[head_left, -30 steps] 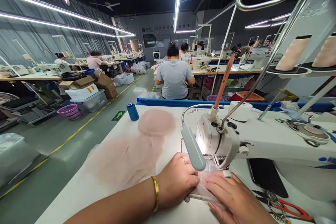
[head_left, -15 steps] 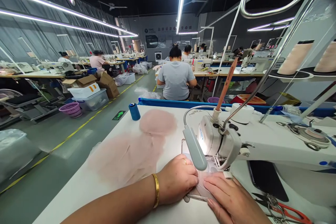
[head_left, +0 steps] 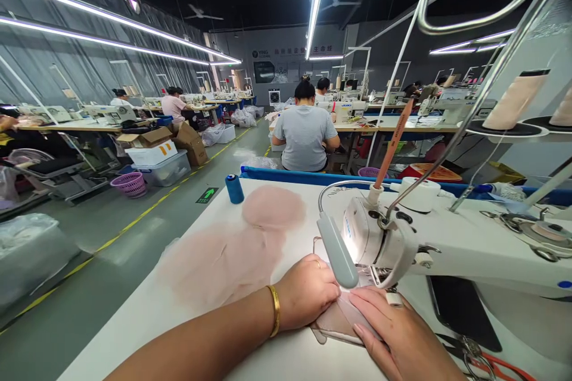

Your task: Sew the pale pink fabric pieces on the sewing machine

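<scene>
A sewing machine [head_left: 364, 232] stands before me, its lamp lit over the needle area. Beneath its head lies a sheer pinkish-beige fabric piece [head_left: 342, 322] with a pale edge. My left hand [head_left: 309, 292], a gold bangle at its wrist, has curled fingers closed on the fabric's left side, the fingertips partly hidden. On the right side, my right hand [head_left: 388, 321] rests with fingers extended flat on the cloth. The grey lamp arm [head_left: 337, 250] hangs just above the hands and hides part of the presser foot. Sheer pink pieces [head_left: 232, 256] lie spread to the left.
A blue thread spool [head_left: 234, 189] stands at the table's far left corner. Right of my hand are a black phone [head_left: 465, 309] and red-handled snips [head_left: 504, 366]. A pencil [head_left: 393, 143] stands upright on the machine head. Ahead, a person in grey [head_left: 304, 137] sits at another machine.
The view has shifted slightly, so the scene sits a little further right. More of the fabric shows below my hands. Both hands remain at the machine.
</scene>
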Demonstrator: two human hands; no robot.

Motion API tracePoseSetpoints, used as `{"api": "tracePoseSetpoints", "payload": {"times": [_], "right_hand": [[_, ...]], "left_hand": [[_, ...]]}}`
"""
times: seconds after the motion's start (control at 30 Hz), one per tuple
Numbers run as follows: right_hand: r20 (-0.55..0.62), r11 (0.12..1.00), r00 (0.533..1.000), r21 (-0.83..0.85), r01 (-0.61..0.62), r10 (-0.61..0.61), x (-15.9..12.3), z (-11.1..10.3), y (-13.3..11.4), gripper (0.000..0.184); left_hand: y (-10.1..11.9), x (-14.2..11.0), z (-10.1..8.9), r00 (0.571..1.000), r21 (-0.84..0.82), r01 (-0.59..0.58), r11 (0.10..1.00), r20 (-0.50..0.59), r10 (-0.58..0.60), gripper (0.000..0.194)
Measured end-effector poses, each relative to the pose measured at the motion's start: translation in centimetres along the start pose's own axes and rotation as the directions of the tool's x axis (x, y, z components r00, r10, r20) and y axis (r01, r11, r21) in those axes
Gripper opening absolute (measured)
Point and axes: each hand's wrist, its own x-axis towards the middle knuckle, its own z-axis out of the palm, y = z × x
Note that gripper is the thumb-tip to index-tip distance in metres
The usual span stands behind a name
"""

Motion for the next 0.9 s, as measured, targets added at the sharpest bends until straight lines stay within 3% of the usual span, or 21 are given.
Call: {"api": "tracePoseSetpoints", "payload": {"times": [0.23, 0.37, 0.53, 0.73, 0.9], "right_hand": [[0.030, 0.998, 0.998, 0.009, -0.063, 0.063, -0.6, 1.1, 0.6, 0.036], [-0.008, 0.992, 0.993, 0.037, -0.120, 0.120, -0.9, 1.5, 0.8, 0.036], [-0.067, 0.991, 0.990, 0.052, -0.121, 0.124, -1.0, 1.6, 0.8, 0.034], [-0.185, 0.997, 0.982, 0.076, -0.008, 0.022, -0.8, 0.4, 0.5, 0.032], [-0.202, 0.994, 0.977, 0.075, 0.084, -0.068, -0.5, -0.3, -0.2, 0.040]], "left_hand": [[-1.1, 0.5, -0.5, 0.978, 0.223, -0.209, 0.952, 0.031, 0.208, 0.018], [-1.5, 0.7, -0.7, 0.994, 0.123, -0.108, 0.986, -0.011, 0.111, 0.004], [-1.6, 1.7, -1.0, 1.000, 0.141, 0.013, 0.990, 0.016, -0.015, 0.030], [1.0, 0.7, -2.6, 0.998, 0.364, 0.021, 0.931, 0.050, -0.042, 0.034], [3.8, -1.1, -3.7, 0.971, 0.267, -0.153, 0.951, 0.219, 0.095, 0.045]]}}
